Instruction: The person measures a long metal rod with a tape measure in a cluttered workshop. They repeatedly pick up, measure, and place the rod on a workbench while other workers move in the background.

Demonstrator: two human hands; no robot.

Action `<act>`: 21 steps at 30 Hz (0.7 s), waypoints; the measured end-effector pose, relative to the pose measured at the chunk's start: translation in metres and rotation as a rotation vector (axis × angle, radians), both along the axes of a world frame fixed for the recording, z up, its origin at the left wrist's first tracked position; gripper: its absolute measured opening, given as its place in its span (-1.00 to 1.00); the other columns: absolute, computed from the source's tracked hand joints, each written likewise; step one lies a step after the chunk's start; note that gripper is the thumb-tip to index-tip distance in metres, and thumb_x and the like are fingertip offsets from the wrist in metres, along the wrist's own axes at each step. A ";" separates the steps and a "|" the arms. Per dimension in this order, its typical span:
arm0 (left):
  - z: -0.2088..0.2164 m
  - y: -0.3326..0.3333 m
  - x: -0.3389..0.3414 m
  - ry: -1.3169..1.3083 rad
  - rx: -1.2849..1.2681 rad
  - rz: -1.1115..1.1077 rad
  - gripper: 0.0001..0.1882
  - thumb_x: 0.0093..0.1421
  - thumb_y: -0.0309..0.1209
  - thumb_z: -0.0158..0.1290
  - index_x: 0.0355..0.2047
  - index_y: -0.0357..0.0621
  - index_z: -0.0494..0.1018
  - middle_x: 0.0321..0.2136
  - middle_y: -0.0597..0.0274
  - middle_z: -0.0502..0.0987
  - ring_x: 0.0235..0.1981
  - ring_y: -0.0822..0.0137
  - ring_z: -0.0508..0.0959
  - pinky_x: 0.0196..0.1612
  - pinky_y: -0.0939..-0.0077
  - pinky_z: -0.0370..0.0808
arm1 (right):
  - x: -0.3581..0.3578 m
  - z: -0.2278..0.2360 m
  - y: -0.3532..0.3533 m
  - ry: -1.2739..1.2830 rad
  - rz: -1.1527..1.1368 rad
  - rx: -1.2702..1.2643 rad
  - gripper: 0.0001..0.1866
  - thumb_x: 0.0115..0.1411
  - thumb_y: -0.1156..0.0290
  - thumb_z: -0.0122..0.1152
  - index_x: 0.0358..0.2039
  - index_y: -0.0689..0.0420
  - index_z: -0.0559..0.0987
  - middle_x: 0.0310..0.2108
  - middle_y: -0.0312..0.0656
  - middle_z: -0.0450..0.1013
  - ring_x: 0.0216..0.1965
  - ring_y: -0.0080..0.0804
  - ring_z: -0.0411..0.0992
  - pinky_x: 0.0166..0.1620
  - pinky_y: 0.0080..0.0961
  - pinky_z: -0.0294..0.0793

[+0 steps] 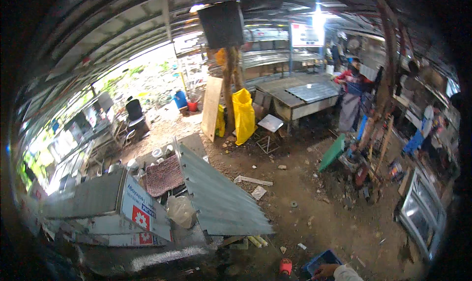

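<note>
My right hand (325,270), in a pale sleeve, comes in at the lower edge right of the middle. Its fingers are closed at the near rim of a small blue plastic crate (330,257), which the frame's edge cuts off. What lies inside the crate is too dark to make out. Just left of it a red shoe (285,266) shows on the dirt floor. My left hand is out of sight.
A corrugated metal sheet (221,197) leans ahead on the left, beside printed boxed panels (142,212). Wood scraps (253,180) litter the floor. A framed window (422,212) leans at right. Farther off are a yellow sack (243,116), a workbench (275,91) and a person (351,91).
</note>
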State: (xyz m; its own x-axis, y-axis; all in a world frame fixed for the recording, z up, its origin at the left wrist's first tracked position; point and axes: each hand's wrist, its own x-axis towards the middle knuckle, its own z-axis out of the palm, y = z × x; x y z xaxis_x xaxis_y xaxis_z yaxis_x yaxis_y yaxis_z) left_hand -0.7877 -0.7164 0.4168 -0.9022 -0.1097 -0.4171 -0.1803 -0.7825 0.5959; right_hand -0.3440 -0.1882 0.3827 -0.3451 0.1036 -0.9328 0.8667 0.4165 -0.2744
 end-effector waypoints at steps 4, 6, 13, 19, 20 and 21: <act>-0.034 -0.014 0.013 0.061 -0.192 0.051 -0.78 0.40 -0.26 -0.07 -0.30 -0.06 0.48 -0.48 0.31 0.47 -0.50 0.42 0.40 -0.45 0.49 0.41 | -0.007 0.015 0.007 0.200 0.026 0.062 -0.22 0.04 -0.37 0.20 -0.11 0.15 0.65 -0.08 -0.06 0.56 -0.14 -0.17 0.52 -0.01 -0.20 0.45; -0.069 -0.029 0.008 0.107 -0.641 0.081 -0.74 0.34 -0.26 -0.01 -0.05 -0.10 0.36 -0.31 0.18 0.49 -0.34 0.29 0.45 -0.23 0.36 0.44 | -0.009 0.022 0.015 0.266 0.189 -0.040 -0.24 0.05 -0.36 0.20 -0.12 0.15 0.65 -0.15 -0.07 0.58 -0.21 -0.24 0.52 -0.05 -0.24 0.47; -0.052 -0.058 0.003 0.069 -0.030 -0.090 -0.71 0.31 -0.25 0.01 -0.04 -0.10 0.36 -0.26 0.13 0.49 -0.31 0.24 0.45 -0.21 0.28 0.46 | -0.012 0.000 0.035 0.134 -0.044 -0.205 -0.32 0.07 -0.31 0.24 -0.24 0.16 0.67 -0.38 -0.23 0.59 -0.32 -0.38 0.49 -0.17 -0.31 0.47; -0.006 0.081 0.002 -0.138 -0.225 -0.052 -0.82 0.35 -0.33 -0.09 -0.33 -0.07 0.48 -0.45 0.22 0.48 -0.52 0.36 0.38 -0.44 0.43 0.43 | -0.017 -0.041 0.042 0.187 -0.036 -0.196 -0.36 0.06 -0.25 0.29 -0.15 0.11 0.65 -0.26 -0.22 0.59 -0.20 -0.33 0.48 -0.12 -0.26 0.42; -0.008 0.101 -0.007 -0.131 -0.226 -0.097 -0.82 0.35 -0.33 -0.09 -0.33 -0.07 0.49 -0.45 0.22 0.49 -0.51 0.36 0.38 -0.44 0.43 0.44 | -0.017 -0.042 0.046 0.150 -0.034 -0.159 -0.35 0.05 -0.25 0.30 -0.16 0.12 0.65 -0.26 -0.21 0.59 -0.19 -0.31 0.48 -0.11 -0.25 0.42; -0.012 0.116 -0.016 -0.128 -0.228 -0.134 -0.82 0.35 -0.33 -0.08 -0.33 -0.07 0.49 -0.45 0.22 0.49 -0.51 0.36 0.38 -0.44 0.42 0.44 | -0.017 -0.043 0.049 0.108 -0.033 -0.125 -0.34 0.04 -0.25 0.31 -0.16 0.13 0.65 -0.25 -0.20 0.59 -0.18 -0.29 0.48 -0.11 -0.24 0.42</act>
State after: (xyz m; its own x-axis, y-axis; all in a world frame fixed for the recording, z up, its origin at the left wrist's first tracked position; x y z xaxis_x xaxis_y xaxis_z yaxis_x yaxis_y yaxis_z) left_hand -0.8032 -0.6001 0.4048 -0.8568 -0.0966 -0.5065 -0.3581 -0.5952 0.7194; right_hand -0.3612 -0.1392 0.3398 -0.4425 0.0024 -0.8968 0.8420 0.3453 -0.4146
